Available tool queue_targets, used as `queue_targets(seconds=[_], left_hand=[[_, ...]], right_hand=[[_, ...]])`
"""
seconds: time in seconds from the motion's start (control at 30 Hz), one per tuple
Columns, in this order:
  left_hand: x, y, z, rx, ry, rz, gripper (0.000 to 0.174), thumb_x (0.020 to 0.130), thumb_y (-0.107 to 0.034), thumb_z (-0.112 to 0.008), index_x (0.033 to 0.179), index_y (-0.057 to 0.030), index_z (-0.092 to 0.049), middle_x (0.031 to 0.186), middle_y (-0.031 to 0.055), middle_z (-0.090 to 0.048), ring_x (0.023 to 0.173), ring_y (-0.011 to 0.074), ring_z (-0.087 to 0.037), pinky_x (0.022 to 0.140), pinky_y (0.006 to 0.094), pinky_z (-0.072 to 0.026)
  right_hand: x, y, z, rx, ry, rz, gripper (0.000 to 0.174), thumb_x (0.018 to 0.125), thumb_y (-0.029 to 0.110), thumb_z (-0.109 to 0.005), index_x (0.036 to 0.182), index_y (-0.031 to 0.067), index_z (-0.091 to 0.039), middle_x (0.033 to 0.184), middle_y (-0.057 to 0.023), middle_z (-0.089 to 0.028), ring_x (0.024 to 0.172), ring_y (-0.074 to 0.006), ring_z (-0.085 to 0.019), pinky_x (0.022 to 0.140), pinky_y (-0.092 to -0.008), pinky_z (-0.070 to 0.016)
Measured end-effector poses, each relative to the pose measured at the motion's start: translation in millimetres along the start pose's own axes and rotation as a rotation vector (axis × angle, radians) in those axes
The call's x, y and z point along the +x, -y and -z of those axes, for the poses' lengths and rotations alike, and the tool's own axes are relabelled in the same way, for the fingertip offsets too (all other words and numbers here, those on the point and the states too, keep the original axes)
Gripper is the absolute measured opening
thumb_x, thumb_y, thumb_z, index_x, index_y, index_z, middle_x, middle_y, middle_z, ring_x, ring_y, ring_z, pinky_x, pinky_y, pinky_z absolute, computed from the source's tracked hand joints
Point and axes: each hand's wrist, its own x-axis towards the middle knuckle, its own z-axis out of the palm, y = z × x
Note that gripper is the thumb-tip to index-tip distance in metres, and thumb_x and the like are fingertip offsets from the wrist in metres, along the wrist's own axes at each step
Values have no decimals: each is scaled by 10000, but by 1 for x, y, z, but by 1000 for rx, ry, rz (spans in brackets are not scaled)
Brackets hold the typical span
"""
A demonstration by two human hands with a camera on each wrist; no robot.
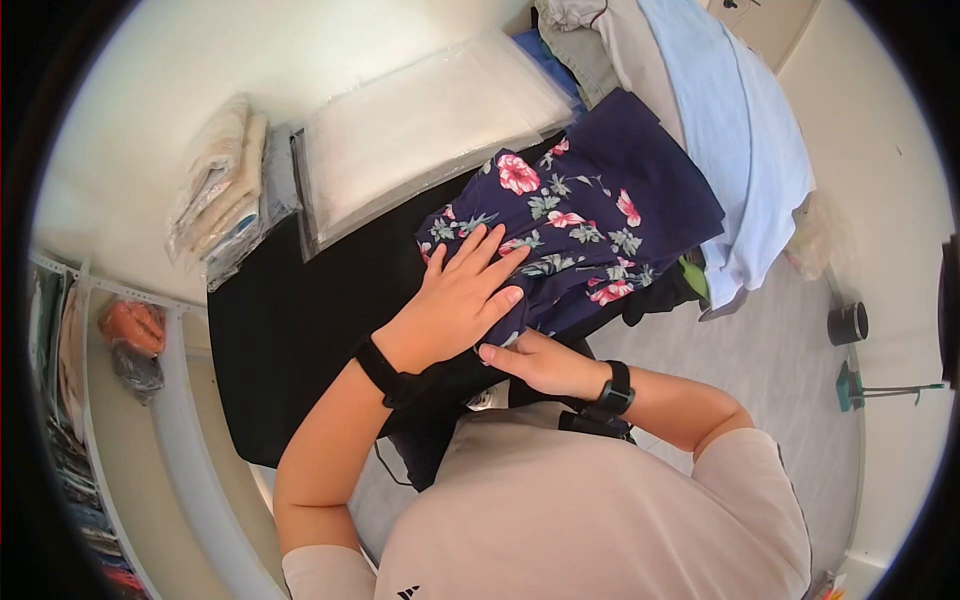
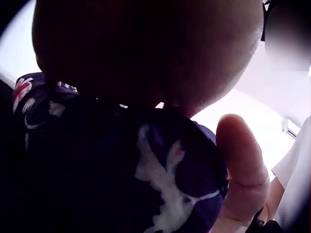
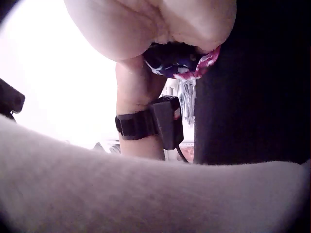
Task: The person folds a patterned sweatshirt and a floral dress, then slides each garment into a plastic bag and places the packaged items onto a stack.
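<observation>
A navy garment (image 1: pixel 590 215) printed with pink flowers and green leaves lies over the black table, its plain navy end toward the far right. My left hand (image 1: pixel 460 295) rests on its left part with fingers straight and slightly spread. At the near edge my right hand (image 1: pixel 555 365) grips the cloth, thumb on top and the other fingers largely hidden beneath. The left wrist view has the floral cloth (image 2: pixel 170 189) bulging under the left palm, with the right thumb (image 2: pixel 240 160) against its side. In the right wrist view, a bunched bit of cloth (image 3: pixel 180 63) shows below the right hand (image 3: pixel 160 24).
A stack of clear plastic bags (image 1: pixel 420 120) lies at the back of the black table (image 1: pixel 290 350), beside bagged folded clothes (image 1: pixel 235 190). Light blue and grey clothes (image 1: pixel 740 150) hang over the right end. A shelf (image 1: pixel 180 400) stands left; a black cup-like container (image 1: pixel 848 323) is by the right wall.
</observation>
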Motion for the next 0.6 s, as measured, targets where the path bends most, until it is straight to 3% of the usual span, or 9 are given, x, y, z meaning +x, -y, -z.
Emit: queue_targets(seconds=[0.07,0.1,0.17,0.27,0.4,0.47,0.5,0.53,0.6], left_hand=[[0,-4,4,-2,18,13,491,968,-368,-398,1425,-191,-370,1519,164,-225,1420,350,-153,1094,594,-121],[0,-7,5,-1,35,24,500,961,-385,-411,1424,-201,-373,1518,169,-225,1419,359,-151,1091,601,-119],[-2,-8,7,12,54,22,513,951,-405,-424,1424,-212,-377,1515,177,-226,1417,371,-147,1085,613,-114],[-3,-6,3,21,78,16,539,924,-445,-465,1415,-233,-397,1508,197,-231,1412,401,-138,1072,639,-107],[-2,-5,-6,47,34,18,559,906,-495,-481,1394,-227,-429,1489,208,-264,1401,406,-167,1041,683,-129],[-2,-7,-10,48,40,40,562,899,-475,-500,1400,-231,-422,1503,200,-238,1410,402,-143,1050,675,-106],[-1,-9,-14,98,16,42,569,892,-480,-509,1396,-229,-427,1501,201,-240,1409,399,-146,1041,687,-109],[-2,-11,-18,145,-2,42,576,885,-486,-519,1391,-226,-433,1499,202,-242,1408,397,-150,1032,700,-112],[-1,-12,-30,196,-53,30,601,853,-489,-561,1382,-227,-444,1486,208,-256,1400,395,-169,1010,719,-145]], right_hand=[[-3,7,7,-151,86,-45,447,1001,372,-412,1189,-18,-524,970,-74,-586,904,-151,-520,796,-305,-410],[-3,13,7,-150,86,-48,447,1001,372,-412,1189,-18,-524,970,-74,-586,904,-151,-520,796,-305,-410],[-4,30,4,-349,132,-25,717,964,546,-355,667,-72,-566,681,-206,-546,730,-296,-512,714,-399,-421],[-7,49,3,-408,186,-78,742,965,546,-348,649,-93,-554,706,-245,-554,753,-339,-513,738,-432,-419],[-20,57,10,-620,192,60,538,935,424,-494,901,-106,-582,943,-276,-590,938,-388,-560,847,-440,-436],[-40,83,25,-733,242,267,412,898,300,-597,1097,-59,-570,1049,-226,-609,970,-380,-576,841,-409,-473],[-45,105,39,-739,361,111,323,873,260,-637,1057,-5,-645,1008,-176,-656,920,-314,-631,798,-356,-504],[-53,132,46,-548,228,-110,229,854,238,-668,942,29,-701,890,-132,-689,811,-221,-665,716,-311,-517],[-45,154,69,-575,49,14,173,878,187,-647,952,41,-705,837,-65,-683,757,-132,-637,673,-270,-494]])
